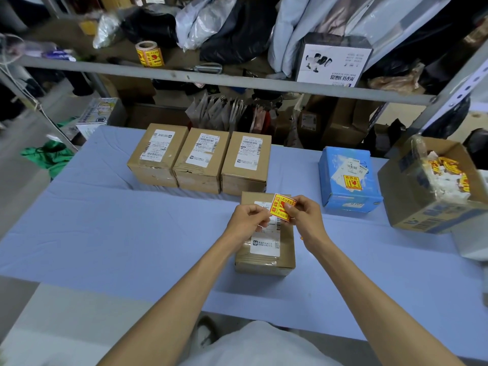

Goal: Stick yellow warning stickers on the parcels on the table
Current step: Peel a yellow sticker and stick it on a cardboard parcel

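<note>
A yellow and red warning sticker [282, 207] is held between both hands just above a brown cardboard parcel [264, 256] with a white shipping label. My left hand [248, 220] pinches the sticker's left edge and my right hand [306, 216] pinches its right side. Three more brown parcels [200, 161] stand in a row behind, each with a white label and no yellow sticker showing. A blue parcel [348, 180] to the right carries a yellow sticker on top.
The table [105, 233] has a pale blue cloth. An open cardboard box [433, 191] of sticker scraps stands at the right edge. A sticker roll [149, 54] sits on the metal shelf [211, 77] behind, among bags and a white product box [332, 62].
</note>
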`<state>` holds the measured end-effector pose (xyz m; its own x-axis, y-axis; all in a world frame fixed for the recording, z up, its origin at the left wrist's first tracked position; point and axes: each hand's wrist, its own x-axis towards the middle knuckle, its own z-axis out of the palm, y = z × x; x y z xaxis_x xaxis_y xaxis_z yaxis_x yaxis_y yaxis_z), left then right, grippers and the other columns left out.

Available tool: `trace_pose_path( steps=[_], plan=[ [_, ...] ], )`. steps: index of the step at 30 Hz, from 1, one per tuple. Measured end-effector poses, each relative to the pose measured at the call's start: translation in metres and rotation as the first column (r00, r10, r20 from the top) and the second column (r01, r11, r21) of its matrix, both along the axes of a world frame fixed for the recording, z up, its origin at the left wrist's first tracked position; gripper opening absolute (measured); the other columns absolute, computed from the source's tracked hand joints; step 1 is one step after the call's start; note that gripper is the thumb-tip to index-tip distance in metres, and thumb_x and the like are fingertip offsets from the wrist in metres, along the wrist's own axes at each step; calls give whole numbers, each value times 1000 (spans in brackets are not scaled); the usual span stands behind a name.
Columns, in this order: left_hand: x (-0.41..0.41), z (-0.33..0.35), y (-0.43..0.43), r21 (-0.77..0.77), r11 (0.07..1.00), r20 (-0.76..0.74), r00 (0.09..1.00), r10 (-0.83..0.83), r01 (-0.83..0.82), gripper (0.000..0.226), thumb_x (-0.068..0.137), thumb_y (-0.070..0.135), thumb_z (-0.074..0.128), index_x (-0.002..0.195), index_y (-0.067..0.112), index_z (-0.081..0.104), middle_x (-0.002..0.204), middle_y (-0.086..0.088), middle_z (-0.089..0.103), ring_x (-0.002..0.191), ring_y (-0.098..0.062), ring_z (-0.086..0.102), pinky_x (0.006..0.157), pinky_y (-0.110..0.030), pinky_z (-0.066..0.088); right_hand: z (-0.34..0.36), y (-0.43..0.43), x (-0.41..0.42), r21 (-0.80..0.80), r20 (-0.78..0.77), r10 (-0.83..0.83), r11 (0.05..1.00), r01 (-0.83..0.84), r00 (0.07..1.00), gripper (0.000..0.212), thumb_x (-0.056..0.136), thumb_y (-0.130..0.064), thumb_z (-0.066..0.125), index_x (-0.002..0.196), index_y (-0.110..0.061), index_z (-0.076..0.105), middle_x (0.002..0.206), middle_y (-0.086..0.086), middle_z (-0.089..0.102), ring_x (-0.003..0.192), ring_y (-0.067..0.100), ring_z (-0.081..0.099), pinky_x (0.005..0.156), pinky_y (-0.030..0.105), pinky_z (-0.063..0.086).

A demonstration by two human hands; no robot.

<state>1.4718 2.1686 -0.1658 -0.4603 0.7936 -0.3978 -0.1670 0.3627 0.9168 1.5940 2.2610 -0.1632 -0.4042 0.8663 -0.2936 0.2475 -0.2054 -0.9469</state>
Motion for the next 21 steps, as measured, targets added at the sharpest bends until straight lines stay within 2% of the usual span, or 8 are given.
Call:
trace_pose_path(
  steps=[8,12,14,17,19,21],
  plan=[
    [-2,3,0,25,999,9,999,-32,32,9,90,21,64,86,16,70,74,2,68,61,1,63,57,-11,48,-2,4,0,-5,5,-31,1000,31,1000,4,91,-12,63,94,-15,63,81,-5,67,68,6,68,49,10,48],
    [-1,4,0,43,998,20,999,-38,37,9,90,21,64,87,15,69,73,4,67,61,0,62,60,-12,49,-2,4,0,-4,22,-40,999,40,999,12,88,-16,67,98,-18,61,84,-7,66,73,10,66,47,10,46],
    [-1,5,1,49,998,21,999,-38,37,9,90,21,64,87,14,69,73,4,67,62,-1,62,62,-14,48,-3,2,0,50,68,-38,998,34,997,21,86,-19,70,103,-20,60,93,-7,63,81,12,63,51,14,47],
    [0,7,2,65,997,32,998,-48,46,9,90,20,64,85,15,69,72,4,67,62,-1,62,63,-16,47,-7,-1,2,183,103,-32,983,13,994,24,81,-17,74,100,-21,62,102,-4,60,87,11,59,70,28,52],
    [1,8,3,78,996,39,998,-53,50,9,90,19,64,84,15,69,71,4,66,60,0,61,62,-14,46,-7,-3,3,224,60,20,974,-33,998,10,81,-15,72,86,-21,67,89,-6,66,78,8,59,70,29,50],
    [1,9,4,82,995,35,998,-56,53,8,91,19,63,86,15,69,74,3,66,63,-2,62,61,-13,46,-6,-6,2,208,16,84,974,-85,996,11,86,-12,67,79,-20,70,78,-5,69,72,10,60,67,30,50]
  ],
)
